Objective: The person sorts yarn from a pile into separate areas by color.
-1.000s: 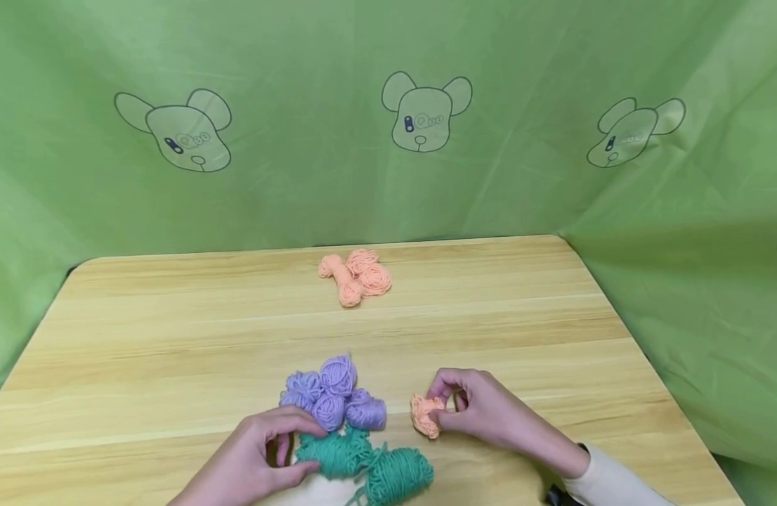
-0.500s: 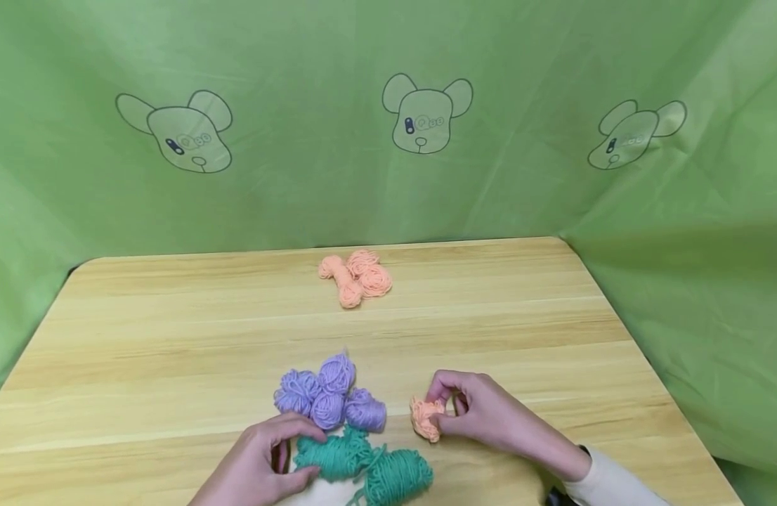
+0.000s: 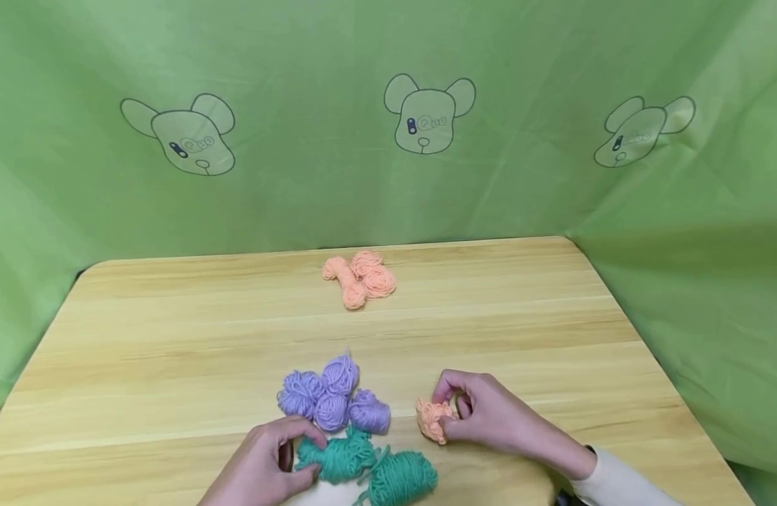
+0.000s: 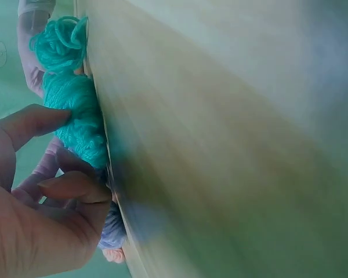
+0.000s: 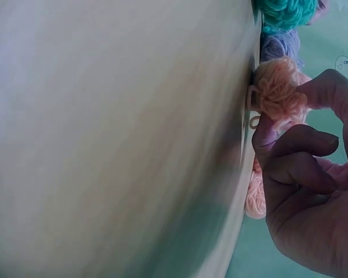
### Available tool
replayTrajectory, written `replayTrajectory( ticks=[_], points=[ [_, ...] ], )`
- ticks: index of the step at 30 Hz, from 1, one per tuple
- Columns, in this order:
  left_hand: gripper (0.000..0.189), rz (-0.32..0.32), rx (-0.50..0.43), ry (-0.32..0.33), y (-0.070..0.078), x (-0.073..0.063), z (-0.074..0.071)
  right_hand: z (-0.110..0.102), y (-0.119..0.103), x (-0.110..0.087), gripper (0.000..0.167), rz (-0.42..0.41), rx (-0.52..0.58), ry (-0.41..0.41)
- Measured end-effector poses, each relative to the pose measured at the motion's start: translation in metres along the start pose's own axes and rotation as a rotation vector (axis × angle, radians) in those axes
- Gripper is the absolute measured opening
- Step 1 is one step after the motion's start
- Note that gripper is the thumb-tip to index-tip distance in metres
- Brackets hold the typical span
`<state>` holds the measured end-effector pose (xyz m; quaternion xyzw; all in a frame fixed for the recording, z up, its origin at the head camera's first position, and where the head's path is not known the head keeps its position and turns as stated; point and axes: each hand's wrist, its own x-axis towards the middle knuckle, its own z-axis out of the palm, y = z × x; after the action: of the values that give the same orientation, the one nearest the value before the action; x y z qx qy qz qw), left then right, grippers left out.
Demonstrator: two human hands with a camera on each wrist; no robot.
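Observation:
My left hand (image 3: 262, 457) holds one end of a green yarn skein (image 3: 341, 458) between thumb and fingers at the front of the table. In the left wrist view, the thumb lies against the green yarn (image 4: 75, 98). A second green skein (image 3: 402, 478) lies just to the right. Several purple yarn balls (image 3: 331, 411) sit together right behind the green ones. To the right, my right hand (image 3: 486, 411) pinches a small peach yarn skein (image 3: 434, 422) low over or on the table; its thumb and index finger grip the peach yarn's end (image 5: 281, 95).
A group of peach yarn skeins (image 3: 366, 277) lies near the back edge of the wooden table (image 3: 521, 309). Behind and at the sides hangs a green curtain (image 3: 312, 176) with printed bear heads. A white patch (image 3: 325, 492) shows under the green yarn.
The left hand has shifted slightly rightward, still holding the green skein, and the leftmost purple ball shows more. The right hand keeps its pinch on the peach skein, nearly still.

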<state>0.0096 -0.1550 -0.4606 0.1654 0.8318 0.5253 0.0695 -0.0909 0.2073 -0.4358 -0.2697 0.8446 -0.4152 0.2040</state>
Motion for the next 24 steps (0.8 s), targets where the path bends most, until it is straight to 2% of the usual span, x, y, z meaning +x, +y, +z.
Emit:
replayTrajectory(
  ticks=[5,14,24],
  points=[
    [0.028,-0.061,-0.02,0.009,0.0021,0.0006,0.0007,-0.0007,0.0031,0.0009,0.031,-0.03,0.01,-0.008],
    [0.027,-0.114,-0.046,0.007,0.0038,0.0013,0.0007,-0.0008,0.0034,0.004,0.028,-0.046,0.025,-0.009],
    [0.028,-0.115,-0.057,0.006,0.003,-0.0012,0.0016,-0.0031,0.0039,0.0088,0.027,-0.04,0.015,0.001]
  ],
)
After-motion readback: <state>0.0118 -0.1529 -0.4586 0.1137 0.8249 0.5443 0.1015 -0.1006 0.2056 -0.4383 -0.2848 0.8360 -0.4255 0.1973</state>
